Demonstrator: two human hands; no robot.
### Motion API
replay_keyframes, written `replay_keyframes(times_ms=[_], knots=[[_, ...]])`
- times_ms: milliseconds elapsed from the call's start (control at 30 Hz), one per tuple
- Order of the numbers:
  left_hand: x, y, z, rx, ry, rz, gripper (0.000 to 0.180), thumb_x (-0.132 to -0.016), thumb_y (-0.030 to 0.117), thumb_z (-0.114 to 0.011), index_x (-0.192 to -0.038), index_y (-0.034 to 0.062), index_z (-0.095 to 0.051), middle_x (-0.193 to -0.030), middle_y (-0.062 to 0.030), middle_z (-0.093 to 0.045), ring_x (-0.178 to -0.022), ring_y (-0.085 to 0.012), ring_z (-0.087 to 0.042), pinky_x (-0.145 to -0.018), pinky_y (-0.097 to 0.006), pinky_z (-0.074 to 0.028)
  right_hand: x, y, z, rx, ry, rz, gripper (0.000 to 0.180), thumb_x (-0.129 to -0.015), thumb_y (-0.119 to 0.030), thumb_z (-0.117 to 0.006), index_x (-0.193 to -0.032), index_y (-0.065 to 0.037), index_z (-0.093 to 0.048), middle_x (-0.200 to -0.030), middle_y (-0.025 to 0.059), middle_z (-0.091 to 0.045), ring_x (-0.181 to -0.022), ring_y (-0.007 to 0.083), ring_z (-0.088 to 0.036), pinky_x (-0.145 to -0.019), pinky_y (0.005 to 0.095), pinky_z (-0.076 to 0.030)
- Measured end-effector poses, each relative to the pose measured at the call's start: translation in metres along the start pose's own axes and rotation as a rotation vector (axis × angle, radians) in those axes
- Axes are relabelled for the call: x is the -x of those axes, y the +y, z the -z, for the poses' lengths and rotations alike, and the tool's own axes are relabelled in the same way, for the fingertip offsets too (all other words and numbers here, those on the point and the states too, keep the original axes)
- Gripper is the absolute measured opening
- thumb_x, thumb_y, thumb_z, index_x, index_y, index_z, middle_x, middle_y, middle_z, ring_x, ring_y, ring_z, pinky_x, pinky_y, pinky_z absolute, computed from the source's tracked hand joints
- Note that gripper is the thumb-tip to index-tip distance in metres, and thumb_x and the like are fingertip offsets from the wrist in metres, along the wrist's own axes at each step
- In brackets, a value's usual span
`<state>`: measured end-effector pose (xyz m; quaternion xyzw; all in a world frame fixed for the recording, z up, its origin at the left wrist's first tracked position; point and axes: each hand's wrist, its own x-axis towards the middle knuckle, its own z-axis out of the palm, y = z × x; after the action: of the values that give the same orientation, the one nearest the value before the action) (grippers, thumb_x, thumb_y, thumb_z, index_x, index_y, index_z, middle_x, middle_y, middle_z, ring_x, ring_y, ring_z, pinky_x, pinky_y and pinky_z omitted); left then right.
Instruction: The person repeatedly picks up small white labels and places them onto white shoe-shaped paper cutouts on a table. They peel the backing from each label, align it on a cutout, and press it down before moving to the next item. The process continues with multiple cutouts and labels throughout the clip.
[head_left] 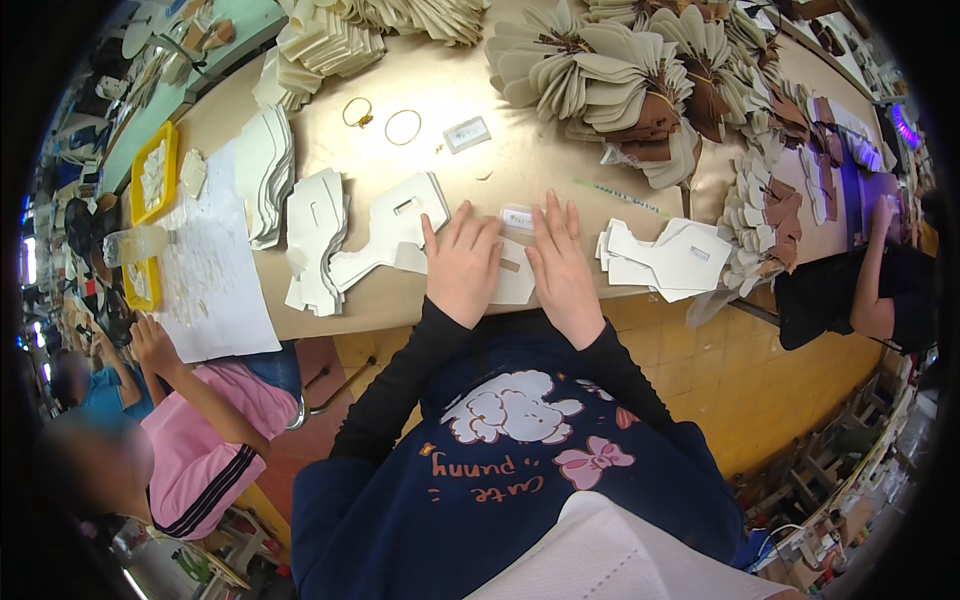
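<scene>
Both hands lie flat, fingers spread, at the table's [450,100] near edge: the left hand [462,268] and right hand [562,272] press on a white cut piece [515,283]. White stacks [672,258] sit just right, another stack [325,240] left. Beyond, bare tabletop holds two rubber bands [403,127]; fanned bundles [600,75] crowd the far edge.

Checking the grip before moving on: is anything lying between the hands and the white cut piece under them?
Nothing visible: the left hand and right hand press flat, directly on the white cut piece at the table edge.
</scene>
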<state>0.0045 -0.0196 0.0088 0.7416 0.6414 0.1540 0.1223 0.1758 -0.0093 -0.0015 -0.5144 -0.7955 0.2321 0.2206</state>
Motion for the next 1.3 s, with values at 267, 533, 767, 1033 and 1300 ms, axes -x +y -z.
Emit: replay_keyframes(times_ms=[267, 533, 767, 1033, 1300], knots=[[-0.001, 0.005, -0.008, -0.141, 0.012, 0.066, 0.046, -0.092, 0.036, -0.067, -0.137, 0.0255, -0.062, -0.163, -0.0054, -0.028, -0.15, -0.0445, -0.018, -0.112, -0.074, -0.017, 0.003, 0.005, -0.01, 0.235, -0.046, -0.02, 0.052, -0.101, -0.017, -0.053, -0.148, 0.002, -0.041, -0.163, 0.0147, -0.029, -0.145, 0.0426, -0.031, -0.117, 0.0504, -0.028], [0.029, -0.005, 0.003, -0.033, -0.003, 0.175, 0.052, -0.089, 0.036, -0.072, -0.133, 0.0106, -0.063, -0.165, -0.0111, -0.023, -0.152, -0.046, -0.007, -0.114, -0.072, -0.01, 0.027, 0.004, 0.012, -0.091, 0.105, -0.068, 0.054, -0.088, -0.017, -0.072, -0.131, 0.01, -0.056, -0.157, 0.0227, -0.035, -0.142, 0.0424, -0.038, -0.112, 0.047, -0.038], [0.051, -0.018, 0.01, 0.413, 0.068, 0.15, 0.033, -0.085, 0.013, -0.076, -0.115, 0.0054, -0.065, -0.114, -0.0131, -0.067, -0.115, -0.0301, -0.06, -0.106, -0.05, -0.038, 0.041, -0.004, 0.013, -0.282, 0.093, -0.121, 0.045, -0.081, -0.005, -0.078, -0.12, 0.008, -0.062, -0.135, 0.0185, -0.057, -0.123, 0.0326, -0.057, -0.102, 0.0378, -0.047], [-0.011, -0.012, 0.027, 0.765, 0.006, 0.236, 0.029, -0.089, 0.013, -0.072, -0.114, 0.0035, -0.06, -0.09, -0.0162, -0.07, -0.082, -0.0378, -0.068, -0.071, -0.042, -0.053, 0.006, 0.001, 0.017, -0.914, 0.101, -0.435, 0.029, -0.09, 0.001, -0.07, -0.119, 0.004, -0.064, -0.086, 0.0059, -0.067, -0.077, 0.0086, -0.064, -0.07, 0.0234, -0.052], [-0.043, -0.023, 0.021, 0.583, -0.103, 0.057, 0.019, -0.09, 0.012, -0.07, -0.105, 0.0041, -0.063, -0.095, -0.0141, -0.067, -0.087, -0.034, -0.067, -0.075, -0.039, -0.051, -0.016, 0.013, 0.02, -0.609, 0.107, -0.383, 0.022, -0.09, 0.002, -0.068, -0.112, 0.004, -0.069, -0.085, 0.0044, -0.063, -0.071, 0.0077, -0.059, -0.066, 0.0213, -0.048]])
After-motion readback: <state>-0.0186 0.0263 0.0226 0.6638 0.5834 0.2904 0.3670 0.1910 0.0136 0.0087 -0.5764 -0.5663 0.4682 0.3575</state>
